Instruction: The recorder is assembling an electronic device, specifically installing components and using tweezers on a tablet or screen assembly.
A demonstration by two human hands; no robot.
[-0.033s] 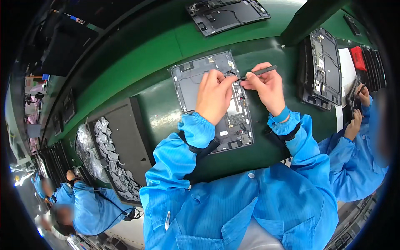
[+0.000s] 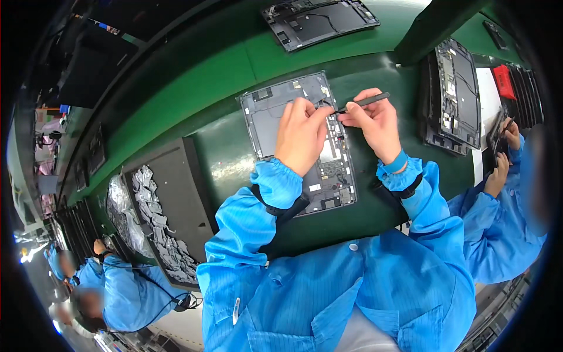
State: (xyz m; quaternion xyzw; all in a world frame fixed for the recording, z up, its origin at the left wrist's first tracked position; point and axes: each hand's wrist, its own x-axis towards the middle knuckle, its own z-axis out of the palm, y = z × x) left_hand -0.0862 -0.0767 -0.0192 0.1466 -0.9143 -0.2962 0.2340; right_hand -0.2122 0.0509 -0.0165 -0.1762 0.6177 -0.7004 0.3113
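An opened tablet or laptop shell (image 2: pixel 264 126) with exposed circuit boards lies on the green bench in front of me. My right hand (image 2: pixel 378 126) is closed round a slim black pointed tool (image 2: pixel 373 100), its tip directed left at the shell's upper right edge. Whether the tool is tweezers or a pry stick I cannot make out. Over the shell, my left hand (image 2: pixel 302 135) has thumb and forefinger pinched together beside that tip. Whatever the pinch holds is hidden by the fingers.
Left of the shell stands a black foam tray (image 2: pixel 176 176) with crumpled grey pieces (image 2: pixel 152 202). Similar shells are stacked at right (image 2: pixel 460 97), and another shell (image 2: pixel 322 26) lies at the back. A dark post (image 2: pixel 437 29) rises behind. A co-worker's hands (image 2: pixel 498 173) work at far right.
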